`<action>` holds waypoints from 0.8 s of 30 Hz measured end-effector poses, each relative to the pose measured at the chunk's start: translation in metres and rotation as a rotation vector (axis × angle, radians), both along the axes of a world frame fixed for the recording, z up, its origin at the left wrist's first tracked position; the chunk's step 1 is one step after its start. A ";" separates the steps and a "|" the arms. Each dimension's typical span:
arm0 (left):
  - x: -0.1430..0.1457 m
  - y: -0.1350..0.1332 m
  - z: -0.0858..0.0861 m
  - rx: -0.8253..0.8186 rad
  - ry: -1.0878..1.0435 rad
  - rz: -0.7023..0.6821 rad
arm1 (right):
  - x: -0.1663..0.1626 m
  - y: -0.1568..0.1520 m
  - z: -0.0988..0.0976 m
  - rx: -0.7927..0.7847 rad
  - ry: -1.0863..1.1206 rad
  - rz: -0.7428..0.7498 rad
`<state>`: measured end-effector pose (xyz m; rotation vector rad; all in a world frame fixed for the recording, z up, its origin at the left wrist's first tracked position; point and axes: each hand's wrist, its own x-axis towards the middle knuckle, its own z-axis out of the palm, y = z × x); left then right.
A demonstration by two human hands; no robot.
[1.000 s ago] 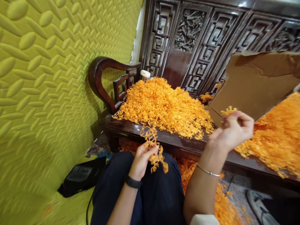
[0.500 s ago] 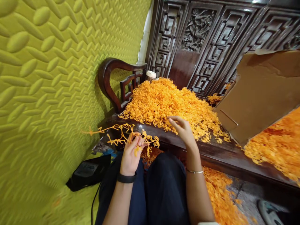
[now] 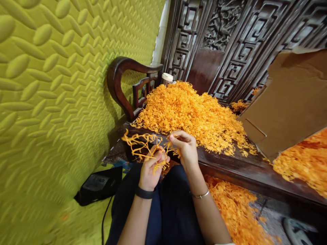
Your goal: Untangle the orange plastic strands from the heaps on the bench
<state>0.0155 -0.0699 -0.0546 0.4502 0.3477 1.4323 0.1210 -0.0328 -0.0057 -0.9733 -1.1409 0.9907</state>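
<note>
A thin, branching strand of orange plastic-looking pieces (image 3: 139,142) is pinched in my left hand (image 3: 149,172), with its bare stems reaching out to the left. Small curled orange bits hang below the fingers. My right hand (image 3: 188,151) is beside it, thumb and forefinger closed on the strand's right end. Behind both hands, a large heap of similar small orange pieces (image 3: 189,109) covers the seat of a dark carved wooden bench (image 3: 214,159). Fingers hide exactly where each grip meets the strand.
A cardboard sheet (image 3: 288,98) leans on the bench at right, with more orange pieces (image 3: 304,160) beyond it. Orange strands (image 3: 230,204) lie on the floor. A white-lidded jar (image 3: 167,78) stands behind the heap. A black bag-like item (image 3: 98,183) with a cord lies left.
My right hand has moved left and down from the edge of the heap to the strand and closed on its right end. My left hand shifted slightly right, still holding the strand.
</note>
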 end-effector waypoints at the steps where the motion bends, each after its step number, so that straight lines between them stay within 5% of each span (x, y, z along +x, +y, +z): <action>1: 0.002 0.001 0.000 -0.011 0.001 0.010 | -0.003 0.000 0.000 -0.001 0.055 -0.037; 16: 0.022 -0.001 0.000 -0.047 -0.012 0.010 | 0.000 0.005 0.004 -0.007 0.243 -0.229; 22: 0.003 -0.008 -0.003 -0.022 0.012 0.080 | 0.066 0.024 0.036 0.379 0.148 -0.694; 24: -0.006 -0.009 -0.002 0.028 0.002 0.116 | 0.084 0.035 0.034 0.387 0.009 -0.707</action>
